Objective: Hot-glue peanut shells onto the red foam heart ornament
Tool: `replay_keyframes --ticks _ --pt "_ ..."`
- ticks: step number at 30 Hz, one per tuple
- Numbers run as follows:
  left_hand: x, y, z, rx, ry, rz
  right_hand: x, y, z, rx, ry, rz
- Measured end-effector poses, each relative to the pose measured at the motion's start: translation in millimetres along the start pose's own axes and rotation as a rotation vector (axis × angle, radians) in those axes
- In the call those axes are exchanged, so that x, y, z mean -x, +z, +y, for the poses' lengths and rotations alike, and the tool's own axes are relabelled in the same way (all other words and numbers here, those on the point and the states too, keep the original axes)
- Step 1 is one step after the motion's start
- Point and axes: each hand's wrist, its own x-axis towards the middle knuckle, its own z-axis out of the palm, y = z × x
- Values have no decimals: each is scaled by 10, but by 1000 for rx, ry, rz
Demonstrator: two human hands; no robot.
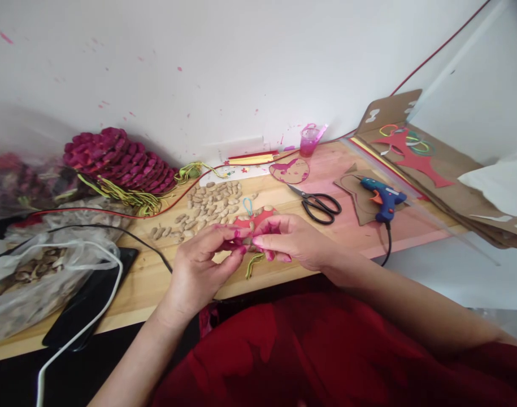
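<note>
Two hands [201, 254] [298, 240], fingers [269, 242] pinched nearly closed on small piece [247, 241], largely hidden, red cutout [262, 216] partly covered

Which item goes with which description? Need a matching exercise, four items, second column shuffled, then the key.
Column one
1. Peanuts
2. Scissors
3. Glue gun
4. Plastic cup

Column two
A. Blue, with an orange trigger
B. Tan, spread out beyond the left hand
C. Pink-stained, standing near the wall
D. Black loop handles

Pairs: 1-B, 2-D, 3-A, 4-C
</note>
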Motion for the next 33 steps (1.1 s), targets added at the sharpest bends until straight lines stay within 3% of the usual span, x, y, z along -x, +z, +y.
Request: replay_keyframes --ticks 5,11,13,18,26,30,33 --pt "34 42 89 -132 22 55 25 51 78 270 -285 146" --pt "42 109 127 -250 -26 136 77 105 190 883 -802 384" --pt "59 94 103 -241 -58 149 76 74 190 1003 -870 431" --pt "189 43 -20 -246 -82 21 101 -33 220 813 -648 403" --pt "371 91 -272 -585 5 -91 173 -83 409 526 -302 332" --pt "348 -2 -271 -545 -40 -36 152 -57 401 417 -220 288" --pt "293 -50 -184 -381 -112 48 130 -27 347 301 -128 247"
